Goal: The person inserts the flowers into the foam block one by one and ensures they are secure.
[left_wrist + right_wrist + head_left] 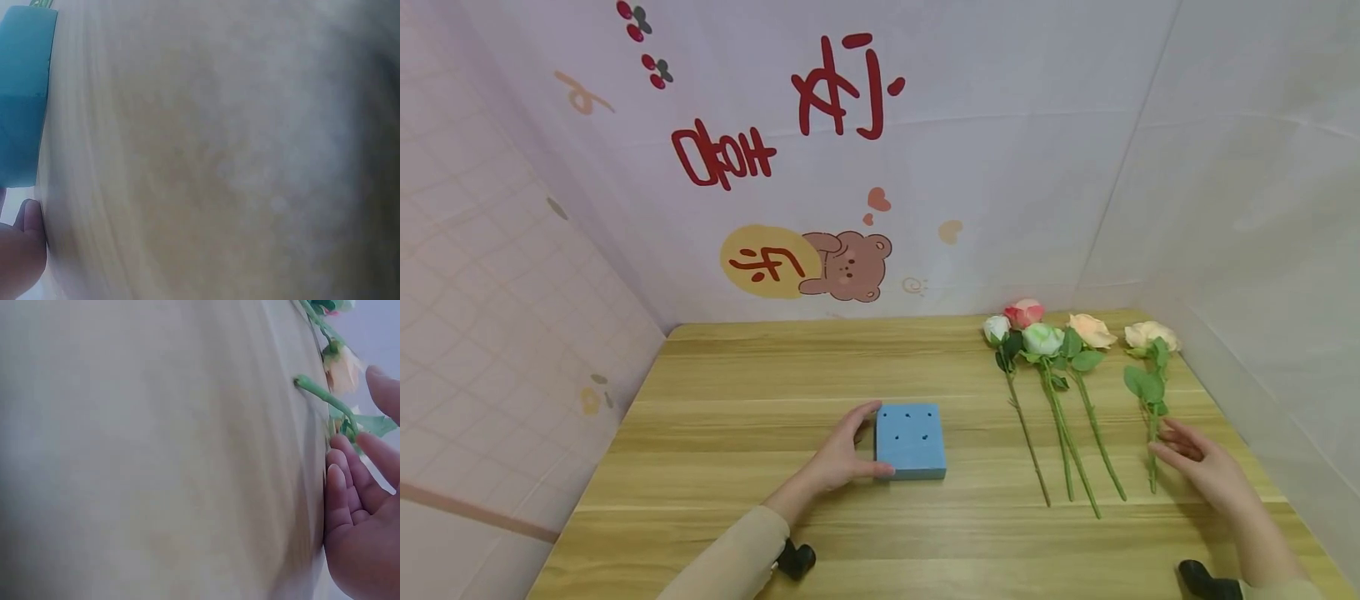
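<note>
A square light-blue block (912, 454) with several small holes in its top lies on the wooden table. My left hand (842, 450) holds it from the left, thumb at the near corner and fingers at the far corner. The left wrist view shows the block's side (25, 94) at the left edge, with part of the hand (22, 253) below. On the right, a cream artificial rose (1150, 336) lies with its green stem toward me. My right hand (1206, 467) is at that stem (325, 397), fingertips right beside it and thumb apart from the fingers.
Left of the cream rose lie more artificial roses: a peach one (1092, 331), a pale green one (1042, 339), a pink one (1025, 312) and a white one (997, 328). White printed cloth (1000, 150) stands behind the table (737, 383) and along its sides.
</note>
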Available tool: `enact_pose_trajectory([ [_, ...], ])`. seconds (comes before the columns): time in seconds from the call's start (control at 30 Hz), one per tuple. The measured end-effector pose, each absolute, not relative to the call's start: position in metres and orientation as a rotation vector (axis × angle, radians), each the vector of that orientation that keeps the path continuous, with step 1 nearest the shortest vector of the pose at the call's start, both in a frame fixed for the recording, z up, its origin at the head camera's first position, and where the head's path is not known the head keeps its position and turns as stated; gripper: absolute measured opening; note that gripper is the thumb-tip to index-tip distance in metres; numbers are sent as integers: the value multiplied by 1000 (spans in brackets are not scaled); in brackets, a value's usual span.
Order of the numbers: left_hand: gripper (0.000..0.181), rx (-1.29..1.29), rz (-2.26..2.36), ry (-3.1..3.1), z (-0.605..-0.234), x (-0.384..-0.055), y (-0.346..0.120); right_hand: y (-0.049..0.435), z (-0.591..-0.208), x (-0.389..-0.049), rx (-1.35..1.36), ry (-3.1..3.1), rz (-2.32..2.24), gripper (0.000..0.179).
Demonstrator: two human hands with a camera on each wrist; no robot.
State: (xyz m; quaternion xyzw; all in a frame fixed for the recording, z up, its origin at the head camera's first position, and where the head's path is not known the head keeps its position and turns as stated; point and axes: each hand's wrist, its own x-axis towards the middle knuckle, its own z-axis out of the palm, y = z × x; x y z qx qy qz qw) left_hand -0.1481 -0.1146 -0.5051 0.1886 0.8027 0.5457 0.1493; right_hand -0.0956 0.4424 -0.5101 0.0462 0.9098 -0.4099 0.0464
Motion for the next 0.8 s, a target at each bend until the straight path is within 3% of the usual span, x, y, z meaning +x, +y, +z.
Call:
enact_pose_trajectory([
  [0.8, 99, 562, 1561, 2322, -505, -149, -115, 454, -510, -119, 259, 2624, -1374, 74],
])
